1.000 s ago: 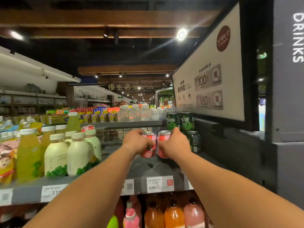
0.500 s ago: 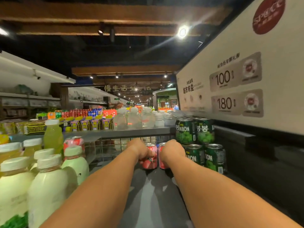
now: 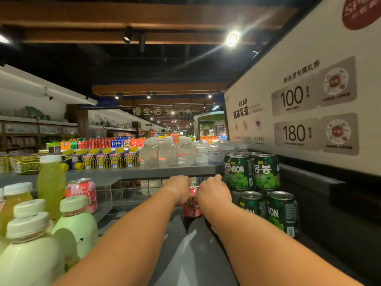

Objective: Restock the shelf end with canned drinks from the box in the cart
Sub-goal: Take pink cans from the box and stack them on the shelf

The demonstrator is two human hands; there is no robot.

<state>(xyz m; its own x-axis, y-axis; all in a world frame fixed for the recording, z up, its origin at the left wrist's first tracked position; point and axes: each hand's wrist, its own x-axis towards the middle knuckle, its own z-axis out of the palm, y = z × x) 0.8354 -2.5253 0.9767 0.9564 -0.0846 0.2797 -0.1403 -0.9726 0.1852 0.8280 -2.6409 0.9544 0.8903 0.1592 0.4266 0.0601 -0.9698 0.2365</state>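
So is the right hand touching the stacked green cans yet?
Cannot tell. In the head view the right hand overlaps the edge of the green cans, so no contact or gap shows.

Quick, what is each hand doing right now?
Left hand: holding a pink can on the shelf.
Right hand: curled at the cans; its own can is hidden.

Four green cans [image 3: 266,172] stacked, two pink cans [image 3: 82,193], five pale bottles [image 3: 76,223].

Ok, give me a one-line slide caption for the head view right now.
Both hands, left hand and right hand, hold pink cans on the grey shelf beside stacked green cans.
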